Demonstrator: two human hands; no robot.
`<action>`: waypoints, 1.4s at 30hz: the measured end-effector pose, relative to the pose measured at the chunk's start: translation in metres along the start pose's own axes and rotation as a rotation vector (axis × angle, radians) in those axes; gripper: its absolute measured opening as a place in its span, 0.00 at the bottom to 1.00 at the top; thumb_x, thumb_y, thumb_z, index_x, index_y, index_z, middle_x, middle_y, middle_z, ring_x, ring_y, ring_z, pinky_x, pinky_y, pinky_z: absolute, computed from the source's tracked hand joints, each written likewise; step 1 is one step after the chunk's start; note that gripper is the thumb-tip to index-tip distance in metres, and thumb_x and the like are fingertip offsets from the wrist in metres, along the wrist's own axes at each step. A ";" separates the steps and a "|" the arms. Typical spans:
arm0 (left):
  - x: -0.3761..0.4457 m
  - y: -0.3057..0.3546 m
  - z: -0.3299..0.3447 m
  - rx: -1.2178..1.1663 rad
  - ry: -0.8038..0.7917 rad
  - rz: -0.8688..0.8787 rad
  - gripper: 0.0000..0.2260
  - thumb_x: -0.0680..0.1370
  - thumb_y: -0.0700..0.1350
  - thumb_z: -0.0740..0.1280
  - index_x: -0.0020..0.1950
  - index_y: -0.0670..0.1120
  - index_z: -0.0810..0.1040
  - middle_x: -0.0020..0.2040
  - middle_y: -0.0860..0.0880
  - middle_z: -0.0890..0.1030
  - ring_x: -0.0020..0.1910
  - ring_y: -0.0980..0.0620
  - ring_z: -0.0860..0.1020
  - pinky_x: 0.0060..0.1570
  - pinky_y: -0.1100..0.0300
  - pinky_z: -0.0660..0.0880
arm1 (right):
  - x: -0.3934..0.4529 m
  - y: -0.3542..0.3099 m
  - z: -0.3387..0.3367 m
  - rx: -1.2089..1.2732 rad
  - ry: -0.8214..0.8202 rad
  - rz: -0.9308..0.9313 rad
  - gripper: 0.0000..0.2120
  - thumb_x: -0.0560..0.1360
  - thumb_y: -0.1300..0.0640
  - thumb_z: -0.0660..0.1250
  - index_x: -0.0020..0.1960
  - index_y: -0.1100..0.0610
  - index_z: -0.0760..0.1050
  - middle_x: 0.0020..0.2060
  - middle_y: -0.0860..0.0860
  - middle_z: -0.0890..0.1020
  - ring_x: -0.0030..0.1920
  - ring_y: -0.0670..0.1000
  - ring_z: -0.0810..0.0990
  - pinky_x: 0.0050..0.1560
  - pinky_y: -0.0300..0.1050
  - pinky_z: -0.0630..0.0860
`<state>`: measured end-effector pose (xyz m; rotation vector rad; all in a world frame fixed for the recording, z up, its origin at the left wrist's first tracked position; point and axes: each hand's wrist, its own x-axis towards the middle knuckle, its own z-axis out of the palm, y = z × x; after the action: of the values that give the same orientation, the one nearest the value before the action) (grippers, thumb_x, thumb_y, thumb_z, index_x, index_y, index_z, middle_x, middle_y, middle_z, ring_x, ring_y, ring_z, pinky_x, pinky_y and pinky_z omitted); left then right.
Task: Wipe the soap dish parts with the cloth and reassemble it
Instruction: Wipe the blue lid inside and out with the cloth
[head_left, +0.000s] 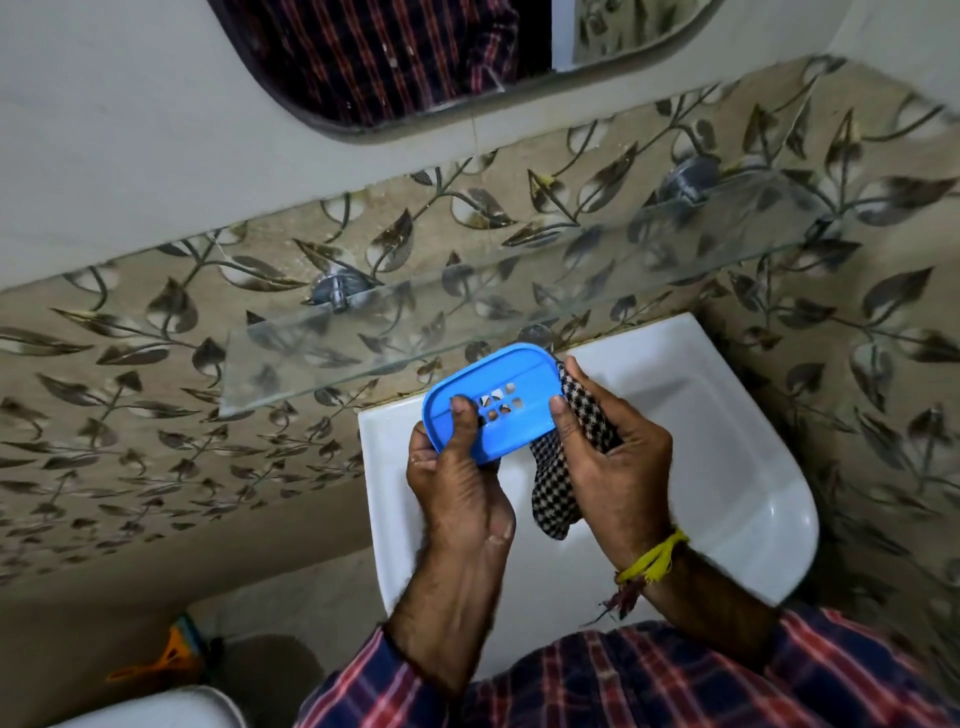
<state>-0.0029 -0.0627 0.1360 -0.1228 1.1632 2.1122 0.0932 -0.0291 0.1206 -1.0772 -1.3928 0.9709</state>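
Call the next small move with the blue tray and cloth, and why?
Probably slide the cloth across the tray. The left hand grips the tray's left end over the sink, thumb on top; the right hand pinches its right end with the cloth bunched there, so the perforated face looks not yet covered.

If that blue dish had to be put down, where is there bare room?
The clear glass shelf under the mirror looks bare along its length. The white ceramic basin is open right of the hands. It is crowded where both hands hold the blue plastic soap dish and checked cloth.

1 head view looks steeply down, close over the sink (753, 467), facing the tiled wall (156, 441).
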 end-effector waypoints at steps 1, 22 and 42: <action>-0.001 -0.002 0.001 -0.014 -0.001 -0.013 0.06 0.77 0.36 0.68 0.52 0.44 0.79 0.43 0.48 0.85 0.42 0.51 0.83 0.45 0.56 0.82 | -0.001 0.000 0.000 0.002 0.006 -0.003 0.19 0.74 0.61 0.74 0.65 0.58 0.79 0.57 0.49 0.84 0.58 0.44 0.83 0.64 0.49 0.78; 0.003 -0.009 0.005 0.227 0.022 0.310 0.07 0.78 0.37 0.70 0.44 0.46 0.74 0.36 0.52 0.79 0.36 0.53 0.77 0.39 0.60 0.77 | 0.001 0.000 -0.006 -0.700 -0.298 -0.647 0.13 0.72 0.62 0.61 0.50 0.56 0.82 0.45 0.54 0.79 0.43 0.58 0.77 0.40 0.54 0.77; 0.013 -0.008 -0.039 1.368 -0.509 0.663 0.45 0.66 0.75 0.66 0.78 0.59 0.62 0.76 0.54 0.66 0.75 0.54 0.64 0.73 0.53 0.63 | 0.035 -0.018 -0.022 0.322 -0.263 0.505 0.09 0.72 0.57 0.74 0.45 0.63 0.83 0.41 0.64 0.85 0.42 0.59 0.85 0.47 0.62 0.82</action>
<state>-0.0172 -0.0832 0.1026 1.4624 2.1642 1.1849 0.1127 -0.0001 0.1487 -1.1016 -1.1288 1.6929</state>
